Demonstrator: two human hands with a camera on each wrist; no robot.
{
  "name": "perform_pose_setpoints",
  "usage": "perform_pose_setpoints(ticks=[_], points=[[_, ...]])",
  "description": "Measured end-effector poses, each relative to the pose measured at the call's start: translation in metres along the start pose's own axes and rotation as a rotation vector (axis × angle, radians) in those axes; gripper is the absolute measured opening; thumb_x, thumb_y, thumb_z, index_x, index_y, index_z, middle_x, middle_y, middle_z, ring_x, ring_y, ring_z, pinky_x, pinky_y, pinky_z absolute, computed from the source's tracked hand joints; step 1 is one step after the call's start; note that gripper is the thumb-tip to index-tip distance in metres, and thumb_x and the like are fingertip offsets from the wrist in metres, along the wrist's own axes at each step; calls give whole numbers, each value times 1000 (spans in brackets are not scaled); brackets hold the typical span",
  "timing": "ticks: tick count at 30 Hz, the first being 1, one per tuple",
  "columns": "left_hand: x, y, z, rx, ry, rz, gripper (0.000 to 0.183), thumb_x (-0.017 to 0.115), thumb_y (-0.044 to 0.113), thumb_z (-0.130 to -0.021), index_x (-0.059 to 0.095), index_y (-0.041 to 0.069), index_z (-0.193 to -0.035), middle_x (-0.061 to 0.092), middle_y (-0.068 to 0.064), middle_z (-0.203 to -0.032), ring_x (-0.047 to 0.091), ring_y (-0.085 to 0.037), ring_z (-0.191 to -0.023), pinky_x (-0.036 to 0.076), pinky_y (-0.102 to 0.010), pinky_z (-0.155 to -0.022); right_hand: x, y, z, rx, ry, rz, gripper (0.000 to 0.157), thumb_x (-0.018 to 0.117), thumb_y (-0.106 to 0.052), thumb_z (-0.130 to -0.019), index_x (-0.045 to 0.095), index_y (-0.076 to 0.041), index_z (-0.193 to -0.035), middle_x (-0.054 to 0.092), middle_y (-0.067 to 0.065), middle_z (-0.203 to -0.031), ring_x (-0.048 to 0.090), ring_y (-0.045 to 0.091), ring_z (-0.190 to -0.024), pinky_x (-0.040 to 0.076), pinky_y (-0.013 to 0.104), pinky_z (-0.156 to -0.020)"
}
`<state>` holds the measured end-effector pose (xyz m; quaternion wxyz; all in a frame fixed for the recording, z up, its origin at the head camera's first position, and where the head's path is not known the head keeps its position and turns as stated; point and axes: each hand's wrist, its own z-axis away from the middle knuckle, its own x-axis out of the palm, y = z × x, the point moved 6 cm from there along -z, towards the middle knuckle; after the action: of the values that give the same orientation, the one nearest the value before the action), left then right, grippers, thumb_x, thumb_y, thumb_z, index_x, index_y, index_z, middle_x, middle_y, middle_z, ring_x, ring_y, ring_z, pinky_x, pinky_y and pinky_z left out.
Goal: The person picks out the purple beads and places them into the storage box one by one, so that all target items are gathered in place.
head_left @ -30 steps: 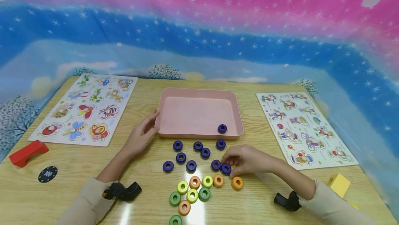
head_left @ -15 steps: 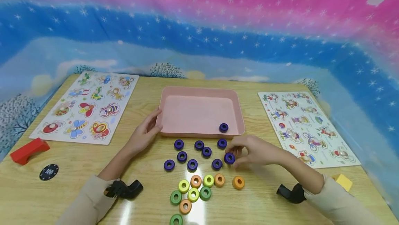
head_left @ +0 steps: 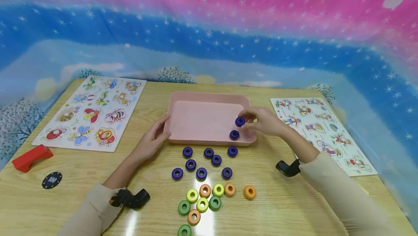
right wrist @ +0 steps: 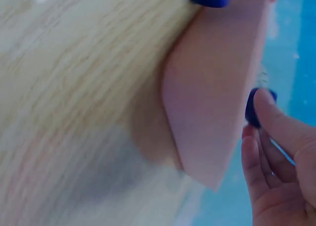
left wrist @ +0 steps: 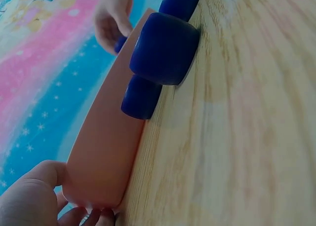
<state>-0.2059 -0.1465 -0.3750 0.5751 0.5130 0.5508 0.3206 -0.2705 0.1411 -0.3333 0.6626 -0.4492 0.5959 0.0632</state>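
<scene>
A pink tray point(head_left: 202, 119) lies on the wooden table, and one dark blue ring point(head_left: 234, 135) rests inside it near its front right corner. My right hand point(head_left: 266, 121) is over the tray's right side and pinches another dark blue ring point(head_left: 240, 121) between thumb and fingers. The right wrist view shows that pinched ring point(right wrist: 253, 107) just beyond the tray's rim. At the tray's left end, my left hand point(head_left: 151, 139) holds the wall, with thumb and fingers about the corner in the left wrist view. Several dark blue rings point(head_left: 201, 173) lie in front of the tray.
Nearer me lie several green, yellow and orange rings point(head_left: 202, 204). Picture puzzle boards stand flat at left point(head_left: 91, 114) and right point(head_left: 313, 127). A red arch block point(head_left: 32, 158) and a black "100" chip point(head_left: 52, 180) lie at far left.
My right hand has lifted a dark blue ring from the table beside another ring and carried it forward over the tray. My left hand has stayed at the tray's left end.
</scene>
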Motion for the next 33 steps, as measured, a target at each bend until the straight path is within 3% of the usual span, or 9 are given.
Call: perform_pose_setpoints(ticks=[5,16,27,29,33], points=[[1,-1,0,-3,0,3,47,44,7,-88,26,3,-131,15,-13,-138,16,-20,-123,15,-33,-101,13,13,-11,55,-29,35,29,67,-13,-72,60,-5,-98,58,1,-82,52,11,-73,45,25,-63],[3,-2,-1,-16,4,-5,47,44,9,-88,27,6,-131,15,-12,-138,17,-20,-123,19,-34,-100,25,16,-17,63,-119,126,27,66,-11,-72,61,-2,-97,58,3,-79,52,12,-69,46,24,-60],[1,0,0,-5,8,-13,47,44,8,-88,26,6,-131,16,-12,-137,21,-25,-122,20,-36,-99,11,3,-11,58,-88,116,41,67,-12,-72,53,4,-108,57,12,-90,53,19,-81,46,29,-72],[1,0,1,-8,6,-13,47,44,8,-88,26,6,-131,16,-12,-137,21,-27,-121,21,-37,-99,6,-5,-7,39,-62,80,38,66,-10,-73,54,2,-106,57,11,-90,53,17,-80,47,29,-70],[1,-1,1,-18,2,-9,47,43,9,-88,26,6,-132,15,-12,-137,21,-29,-121,21,-38,-99,3,-29,5,-28,-59,-104,31,64,-9,-74,58,-2,-103,59,7,-88,54,11,-75,47,25,-65]])
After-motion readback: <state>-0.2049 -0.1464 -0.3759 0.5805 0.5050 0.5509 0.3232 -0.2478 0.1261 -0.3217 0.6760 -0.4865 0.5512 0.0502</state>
